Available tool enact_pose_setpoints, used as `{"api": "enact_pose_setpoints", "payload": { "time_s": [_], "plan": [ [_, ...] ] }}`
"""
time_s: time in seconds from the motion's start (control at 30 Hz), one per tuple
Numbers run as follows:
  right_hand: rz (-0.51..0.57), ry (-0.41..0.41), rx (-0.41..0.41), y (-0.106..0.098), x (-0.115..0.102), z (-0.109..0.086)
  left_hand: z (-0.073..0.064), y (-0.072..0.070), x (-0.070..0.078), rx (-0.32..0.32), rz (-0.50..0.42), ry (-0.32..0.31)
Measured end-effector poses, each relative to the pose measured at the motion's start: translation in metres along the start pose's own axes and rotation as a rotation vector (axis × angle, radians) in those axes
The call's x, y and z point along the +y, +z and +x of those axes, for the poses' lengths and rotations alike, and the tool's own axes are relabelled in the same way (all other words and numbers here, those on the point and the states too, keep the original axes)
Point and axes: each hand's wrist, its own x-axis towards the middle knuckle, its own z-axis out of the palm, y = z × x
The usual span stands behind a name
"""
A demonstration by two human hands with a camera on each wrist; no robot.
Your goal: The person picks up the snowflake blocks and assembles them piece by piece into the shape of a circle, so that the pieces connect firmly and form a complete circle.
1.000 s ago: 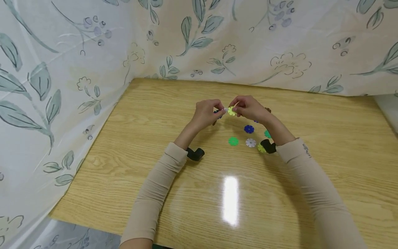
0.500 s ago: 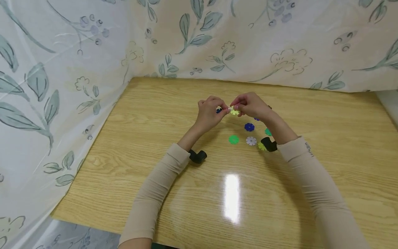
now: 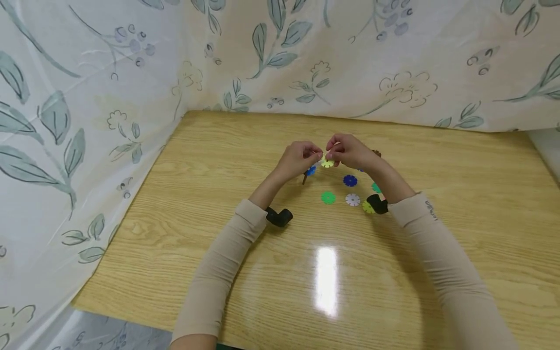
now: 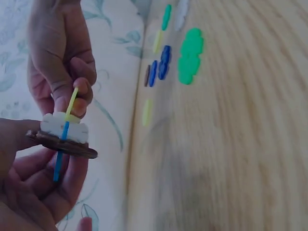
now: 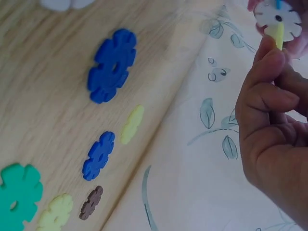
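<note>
Presently, we find the left hand (image 3: 298, 158) gripping a disc cluster (image 4: 74, 147) above the glossy wood-grain table (image 3: 175, 233), the right hand (image 3: 350, 151) pinching a yellow disc (image 3: 327, 163), seemingly slotted to it. A green disc (image 3: 328, 198) and blue disc (image 3: 350, 181) lie loose nearby; a black wrist mount (image 3: 377, 204) partly hides a lime disc (image 3: 367, 208). Floral cloth (image 3: 350, 58) hangs behind.

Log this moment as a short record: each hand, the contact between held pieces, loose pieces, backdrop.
left hand: holds joined white disc, brown disc and blue disc
right hand: pinches held yellow disc
yellow-white contact: edges meet; slotting unclear
loose on wooden table, among others: green disc, loose white disc, loose brown disc
backdrop: floral cloth
</note>
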Motion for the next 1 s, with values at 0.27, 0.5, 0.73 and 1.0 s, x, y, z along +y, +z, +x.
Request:
{"api": "enact_pose_setpoints", "payload": {
  "time_s": [0.27,0.5,0.73,1.0],
  "plan": [
    [0.024,0.03,-0.038,0.001,-0.002,-0.003,0.004,0.001,-0.009,-0.128,-0.135,-0.025],
    [-0.244,0.068,-0.05,-0.006,0.011,-0.018,0.002,0.003,-0.015,-0.149,-0.231,-0.044],
    [-0.509,0.075,-0.174,-0.005,0.026,-0.032,-0.001,0.002,-0.016,-0.142,-0.229,-0.045],
    [-0.524,-0.002,-0.054,0.003,0.028,-0.031,-0.003,0.004,-0.012,-0.127,-0.229,-0.067]
  ]
}}
